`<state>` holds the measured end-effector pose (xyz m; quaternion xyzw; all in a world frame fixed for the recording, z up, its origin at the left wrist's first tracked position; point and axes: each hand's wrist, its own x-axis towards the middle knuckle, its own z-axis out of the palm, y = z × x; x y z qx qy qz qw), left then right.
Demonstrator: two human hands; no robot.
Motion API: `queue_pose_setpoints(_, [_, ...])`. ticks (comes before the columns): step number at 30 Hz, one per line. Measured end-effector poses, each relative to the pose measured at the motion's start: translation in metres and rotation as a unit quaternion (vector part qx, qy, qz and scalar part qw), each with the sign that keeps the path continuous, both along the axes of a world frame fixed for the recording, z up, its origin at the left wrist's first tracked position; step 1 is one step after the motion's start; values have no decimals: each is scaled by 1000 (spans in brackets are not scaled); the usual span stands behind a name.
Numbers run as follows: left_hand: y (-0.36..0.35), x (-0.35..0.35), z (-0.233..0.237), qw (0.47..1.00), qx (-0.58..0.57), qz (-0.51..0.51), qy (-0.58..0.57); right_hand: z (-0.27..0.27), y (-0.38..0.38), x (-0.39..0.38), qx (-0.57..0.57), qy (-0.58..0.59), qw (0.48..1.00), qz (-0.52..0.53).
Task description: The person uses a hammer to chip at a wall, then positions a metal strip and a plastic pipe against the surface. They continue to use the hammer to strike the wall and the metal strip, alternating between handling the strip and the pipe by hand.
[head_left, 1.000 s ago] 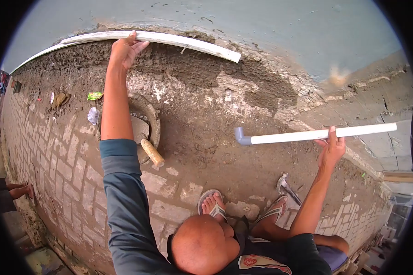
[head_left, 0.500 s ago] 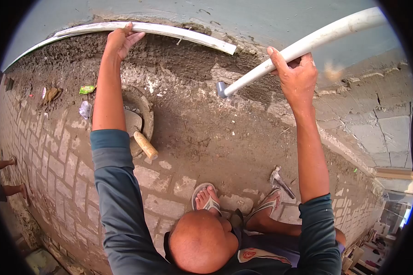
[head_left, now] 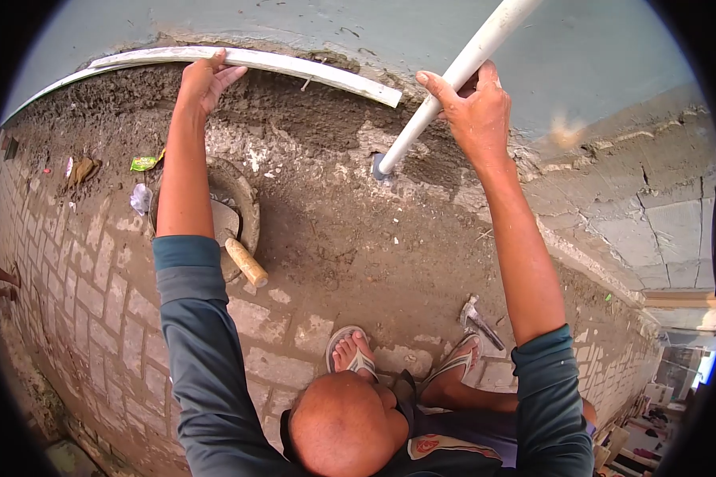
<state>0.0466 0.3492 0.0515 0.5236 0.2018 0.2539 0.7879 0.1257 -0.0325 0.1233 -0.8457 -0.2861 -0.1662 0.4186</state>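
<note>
My left hand pinches the edge of a long white strip that lies along the foot of the grey wall. My right hand grips a white pipe, thumb on one side and fingers on the other. The pipe's lower end sits in a dark grey fitting at the ground by the wall, and its upper end runs out of view at the top. Below my left hand, partly behind the forearm, is a round basin with a wooden-handled trowel on it.
A hammer lies on the ground near my feet. Green wrapper, crumpled plastic and brown litter lie at the left. Another person's feet show at the far left edge. Stacked items stand at the lower right.
My right hand has moved left with the pipe, which now stands more upright. The strip's right end and my left hand have shifted slightly. The other person's legs are further out of view.
</note>
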Motion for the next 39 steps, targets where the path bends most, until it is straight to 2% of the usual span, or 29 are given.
queue_pose_setpoints(9, [0, 0, -3, 1000, 2, 13, -4, 10, 11, 1, -53, -21, 998, 23])
queue_pose_setpoints(39, [3, 2, -10, 1000, -11, 13, -17, 3, 18, 12, -66, -3, 998, 12])
